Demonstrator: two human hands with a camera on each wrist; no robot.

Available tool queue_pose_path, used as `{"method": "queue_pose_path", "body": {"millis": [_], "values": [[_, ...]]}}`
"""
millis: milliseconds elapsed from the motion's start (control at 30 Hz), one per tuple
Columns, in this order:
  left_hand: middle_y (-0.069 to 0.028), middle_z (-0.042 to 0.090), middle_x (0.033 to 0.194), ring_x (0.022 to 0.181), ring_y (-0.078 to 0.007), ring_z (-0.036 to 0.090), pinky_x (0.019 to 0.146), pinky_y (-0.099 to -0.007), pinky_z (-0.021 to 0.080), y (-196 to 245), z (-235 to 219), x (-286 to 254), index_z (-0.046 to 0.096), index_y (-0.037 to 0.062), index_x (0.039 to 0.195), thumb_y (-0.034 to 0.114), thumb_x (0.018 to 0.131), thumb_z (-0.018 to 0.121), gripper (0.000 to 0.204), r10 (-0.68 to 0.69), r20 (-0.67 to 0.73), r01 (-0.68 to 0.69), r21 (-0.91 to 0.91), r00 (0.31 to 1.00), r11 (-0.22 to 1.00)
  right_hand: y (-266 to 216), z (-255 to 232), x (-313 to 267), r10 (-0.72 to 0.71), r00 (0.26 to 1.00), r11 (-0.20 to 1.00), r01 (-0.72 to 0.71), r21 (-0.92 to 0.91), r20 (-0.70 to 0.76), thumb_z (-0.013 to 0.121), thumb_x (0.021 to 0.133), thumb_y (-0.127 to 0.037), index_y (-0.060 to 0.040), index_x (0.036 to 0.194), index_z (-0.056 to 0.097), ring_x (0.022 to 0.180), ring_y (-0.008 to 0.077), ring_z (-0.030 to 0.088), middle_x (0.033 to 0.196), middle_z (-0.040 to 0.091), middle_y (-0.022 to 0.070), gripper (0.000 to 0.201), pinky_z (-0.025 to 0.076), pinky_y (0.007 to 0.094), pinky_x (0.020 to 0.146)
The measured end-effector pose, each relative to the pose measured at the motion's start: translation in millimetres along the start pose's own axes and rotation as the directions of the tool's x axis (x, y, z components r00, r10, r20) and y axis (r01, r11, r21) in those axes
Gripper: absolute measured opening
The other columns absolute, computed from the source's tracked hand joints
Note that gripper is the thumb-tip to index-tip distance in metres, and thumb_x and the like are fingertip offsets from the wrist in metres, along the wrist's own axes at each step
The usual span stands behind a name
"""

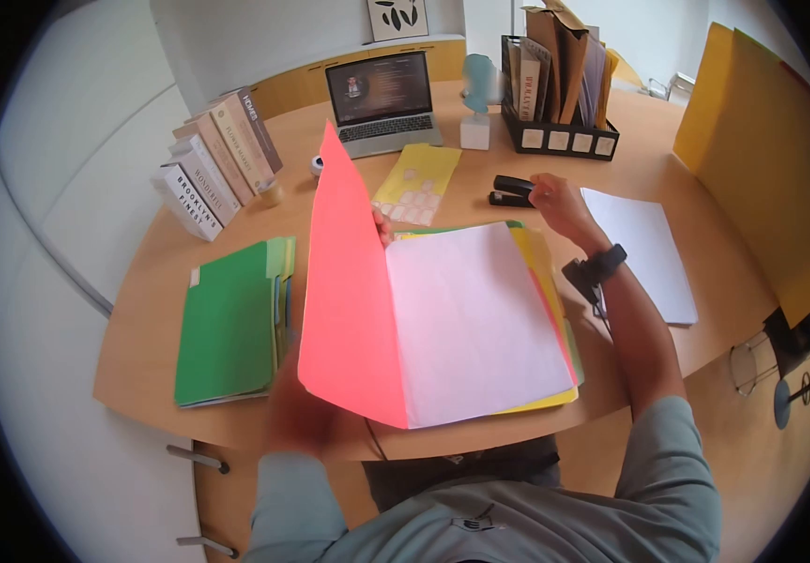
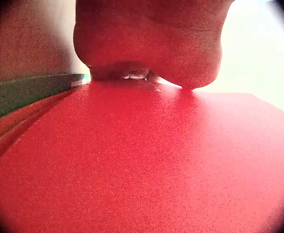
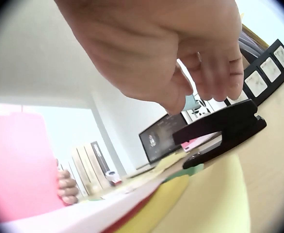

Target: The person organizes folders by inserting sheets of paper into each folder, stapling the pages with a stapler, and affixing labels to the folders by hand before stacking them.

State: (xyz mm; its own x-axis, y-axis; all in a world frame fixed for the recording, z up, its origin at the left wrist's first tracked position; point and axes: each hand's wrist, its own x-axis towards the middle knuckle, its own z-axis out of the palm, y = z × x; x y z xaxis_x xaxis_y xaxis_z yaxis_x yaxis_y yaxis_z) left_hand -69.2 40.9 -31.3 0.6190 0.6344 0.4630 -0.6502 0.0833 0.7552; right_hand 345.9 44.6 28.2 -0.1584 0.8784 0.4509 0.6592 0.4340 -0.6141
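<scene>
A pink folder lies opened over a stack, its cover raised on the left side. My left hand grips that cover, fingers showing round its edge; most of this hand is behind the cover in the head view. White paper covers the folder's inner right side. Past the stack's upper right corner, my right hand hovers by a black stapler. Its fingers bend loosely just above the stapler's top arm, with nothing between thumb and fingers in the right wrist view.
Green folders are stacked at left, below leaning books. A laptop, a yellow sheet with stickers, a bust and a black file holder stand behind. White sheets lie at right, near a big yellow panel.
</scene>
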Motion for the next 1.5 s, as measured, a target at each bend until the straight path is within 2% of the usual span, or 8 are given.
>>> {"method": "queue_pose_path", "body": {"millis": [200, 333, 367, 700, 1000, 1100, 1400, 1500], "values": [[-0.009, 0.061, 0.086, 0.075, -0.017, 0.058, 0.066, -0.0295, 0.047, 29.9, 16.8, 19.4, 0.061, 0.0006, 0.096, 0.029, 0.096, 0.062, 0.028, -0.175, -0.331, 0.373, 0.773, 0.927, 0.513, -11.1, -30.2, -37.9, 0.203, 0.971, 0.87, -0.237, 0.431, 0.125, 0.059, 0.093, -0.013, 0.0071, 0.111, 0.062, 0.072, 0.012, 0.062, 0.088, 0.066, 0.0073, 0.027, 0.049, 0.0264, 0.057], [-0.0003, 0.056, 0.079, 0.07, -0.01, 0.049, 0.062, -0.0276, 0.041, -11.8, 62.4, 20.3, 0.059, 0.0032, 0.087, 0.032, 0.101, 0.055, 0.033, 0.371, -0.307, 0.291, 0.952, 0.876, 0.099, 14.5, -31.0, -40.0, 0.284, 0.952, 0.795, -0.303, 0.526, 0.118, 0.058, 0.094, -0.013, 0.0063, 0.112, 0.063, 0.065, 0.0102, 0.059, 0.086, 0.065, 0.0066, 0.026, 0.046, 0.0251, 0.052], [0.0004, 0.054, 0.078, 0.069, -0.0092, 0.048, 0.061, -0.0278, 0.04, -9.9, 86.4, 25.2, 0.058, 0.0031, 0.086, 0.033, 0.101, 0.055, 0.034, 0.262, -0.626, 0.427, 0.726, 0.734, 0.539, 18.9, -29.7, -40.5, 0.293, 0.948, 0.786, -0.311, 0.534, 0.121, 0.058, 0.094, -0.013, 0.0062, 0.112, 0.063, 0.064, 0.0101, 0.059, 0.086, 0.065, 0.0065, 0.026, 0.045, 0.0247, 0.051], [0.0009, 0.055, 0.077, 0.07, -0.0068, 0.051, 0.062, -0.0244, 0.042, -14.1, 78.0, -3.6, 0.058, -0.0027, 0.114, 0.023, 0.09, 0.072, 0.037, 0.218, -0.617, 0.571, 0.785, 0.757, 0.24, -19.6, -34.4, -32.0, 0.226, 0.974, 0.805, -0.204, 0.557, 0.031, 0.055, 0.096, -0.012, 0.007, 0.115, 0.063, 0.06, 0.0087, 0.055, 0.086, 0.067, 0.0075, 0.028, 0.043, 0.024, 0.049], [0.0002, 0.056, 0.079, 0.07, -0.0071, 0.05, 0.063, -0.0241, 0.044, -15.7, 75.7, -8.5, 0.06, -0.002, 0.102, 0.019, 0.089, 0.073, 0.028, 0.166, -0.642, 0.579, 0.755, 0.749, 0.307, -98.2, 31.0, 38.8, -0.113, 0.905, 0.979, 0.032, 0.2, 0.41, 0.06, 0.091, -0.011, 0.0028, 0.106, 0.068, 0.064, 0.01, 0.061, 0.078, 0.067, 0.0049, 0.023, 0.049, 0.0261, 0.054], [-0.0016, 0.058, 0.081, 0.071, -0.0085, 0.052, 0.065, -0.0253, 0.046, -25.1, 60.6, -9.0, 0.061, -0.0018, 0.101, 0.022, 0.088, 0.074, 0.03, 0.218, -0.622, 0.529, 0.767, 0.752, 0.363, -94.7, 85.0, 70.3, -0.224, 0.877, 0.971, 0.24, 0.017, 0.424, 0.067, 0.084, -0.018, 0.0029, 0.095, 0.073, 0.073, 0.0279, 0.069, 0.081, 0.072, 0.0148, 0.024, 0.055, 0.0402, 0.072], [-0.0024, 0.062, 0.08, 0.072, -0.0097, 0.056, 0.064, -0.0262, 0.047, -19.2, 79.2, -10.3, 0.062, -0.002, 0.1, 0.021, 0.089, 0.071, 0.027, 0.286, -0.629, 0.586, 0.778, 0.723, 0.227, -63.1, 159.9, 106.7, -0.171, 0.79, 0.918, 0.345, -0.196, 0.589, 0.072, 0.073, -0.025, -0.0002, 0.076, 0.072, 0.066, 0.0284, 0.067, 0.071, 0.069, 0.0172, 0.025, 0.052, 0.0403, 0.063], [-0.0032, 0.064, 0.084, 0.072, -0.0085, 0.056, 0.064, -0.0245, 0.047, -29.1, 58.6, -12.1, 0.062, -0.0033, 0.099, 0.015, 0.09, 0.067, 0.021, 0.324, -0.6, 0.469, 0.787, 0.731, 0.401, -41.8, 170.8, 124.0, -0.101, 0.73, 0.909, 0.344, -0.236, 0.676, 0.073, 0.075, -0.023, -0.0042, 0.082, 0.071, 0.067, 0.0203, 0.065, 0.075, 0.07, 0.0117, 0.02, 0.051, 0.0353, 0.06]]}}
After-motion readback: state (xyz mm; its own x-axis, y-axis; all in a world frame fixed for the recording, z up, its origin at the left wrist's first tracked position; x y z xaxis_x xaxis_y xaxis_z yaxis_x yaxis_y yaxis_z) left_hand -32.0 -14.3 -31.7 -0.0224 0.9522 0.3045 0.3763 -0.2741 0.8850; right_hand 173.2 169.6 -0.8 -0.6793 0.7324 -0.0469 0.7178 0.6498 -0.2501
